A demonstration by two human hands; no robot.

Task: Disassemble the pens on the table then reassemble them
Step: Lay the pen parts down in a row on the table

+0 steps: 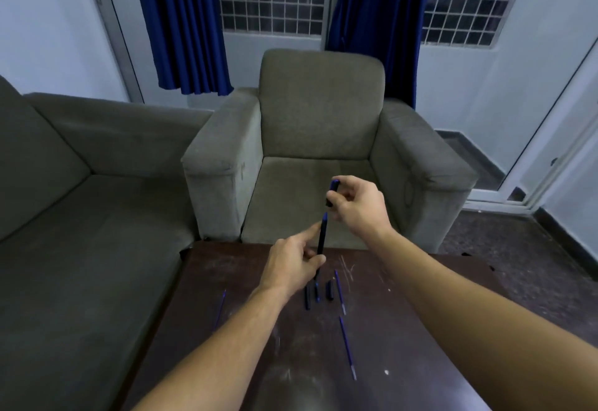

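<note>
My left hand [296,261] grips a dark pen barrel [322,237] upright above the far part of the dark table [404,339]. Just above the barrel's blue tip, my right hand [357,205] pinches a dark pen cap [333,192], a small gap apart from the barrel. On the table below lie short dark pen parts [307,298], [330,290] and a small blue-tipped piece [317,294]. Three thin blue refills lie flat: one refill [340,291] beside the parts, another refill [348,347] nearer to me, and a third refill [220,308] at the left edge.
A grey armchair [320,139] stands just beyond the table's far edge. A grey sofa [81,200] runs along the left. Blue curtains [184,22] hang by barred windows behind. Dark floor shows at the right.
</note>
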